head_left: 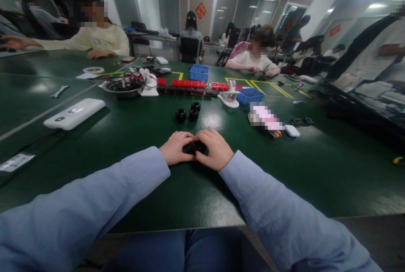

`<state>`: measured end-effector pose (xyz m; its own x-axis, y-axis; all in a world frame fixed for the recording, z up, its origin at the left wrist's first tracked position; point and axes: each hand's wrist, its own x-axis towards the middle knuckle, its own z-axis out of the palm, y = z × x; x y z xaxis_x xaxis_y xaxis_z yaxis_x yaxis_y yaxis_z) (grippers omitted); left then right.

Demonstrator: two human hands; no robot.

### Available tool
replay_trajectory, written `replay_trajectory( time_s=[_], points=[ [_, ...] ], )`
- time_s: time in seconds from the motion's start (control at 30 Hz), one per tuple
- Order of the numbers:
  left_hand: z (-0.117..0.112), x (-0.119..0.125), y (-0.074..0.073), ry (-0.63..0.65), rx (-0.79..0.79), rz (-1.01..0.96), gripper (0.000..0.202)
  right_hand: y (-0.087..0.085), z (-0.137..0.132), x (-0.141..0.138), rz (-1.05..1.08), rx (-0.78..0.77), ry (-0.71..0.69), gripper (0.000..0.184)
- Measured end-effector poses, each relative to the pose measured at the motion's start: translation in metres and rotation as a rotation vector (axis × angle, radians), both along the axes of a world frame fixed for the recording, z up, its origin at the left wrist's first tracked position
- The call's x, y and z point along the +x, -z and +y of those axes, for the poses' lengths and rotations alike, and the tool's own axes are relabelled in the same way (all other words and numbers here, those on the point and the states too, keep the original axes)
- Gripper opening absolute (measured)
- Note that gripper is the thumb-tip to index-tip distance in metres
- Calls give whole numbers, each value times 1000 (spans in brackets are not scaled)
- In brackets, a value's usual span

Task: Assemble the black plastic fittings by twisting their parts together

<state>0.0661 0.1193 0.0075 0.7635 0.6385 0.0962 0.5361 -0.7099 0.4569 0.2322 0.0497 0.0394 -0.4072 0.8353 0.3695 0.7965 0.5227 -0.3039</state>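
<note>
My left hand (177, 147) and my right hand (216, 149) meet over the green table (177, 204), curled around a glossy black part (196, 148). Fingers cover much of it, and its kind is not clear. Just beyond my hands are three small black ribbed round pieces that look like wheels: one on the left (180, 115), one at the back (195, 106) and one in front of that (194, 114).
A white power bank-like box (74, 114) and a wrench (60, 91) lie left. Farther back are a metal bowl (123, 90) of cables, red blocks (188, 83), blue bins (199, 72) and a white clip stand (229, 98). A phone-like item (266, 116) lies right. Other people sit around.
</note>
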Motion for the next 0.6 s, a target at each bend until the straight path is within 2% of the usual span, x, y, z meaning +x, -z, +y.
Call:
replay_trajectory(
  time_s=[0.33, 0.6],
  points=[
    [3, 0, 4, 19, 21, -5, 54, 0, 1, 2, 37, -51, -86, 34],
    [3, 0, 5, 12, 22, -38, 48, 5, 2, 2, 127, 3, -123, 40]
  ],
)
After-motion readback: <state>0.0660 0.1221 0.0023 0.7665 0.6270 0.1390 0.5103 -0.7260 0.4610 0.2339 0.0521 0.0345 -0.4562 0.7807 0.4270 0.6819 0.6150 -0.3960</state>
